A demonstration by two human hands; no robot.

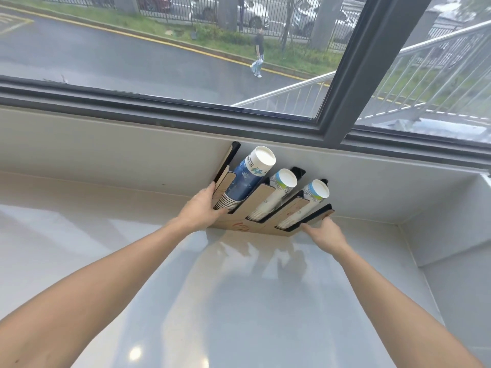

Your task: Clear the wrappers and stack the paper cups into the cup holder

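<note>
White counter under window, cup holder between both hands' clasping grips

The tan wooden cup holder with black slot edges leans against the pale wall below the window. Its left slot holds a stack of blue-printed paper cups; the middle slot and right slot each hold white, green-banded paper cups, bottoms up.

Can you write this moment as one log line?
cup holder: three stacks loaded | left hand: on its left side | right hand: at right end
</note>
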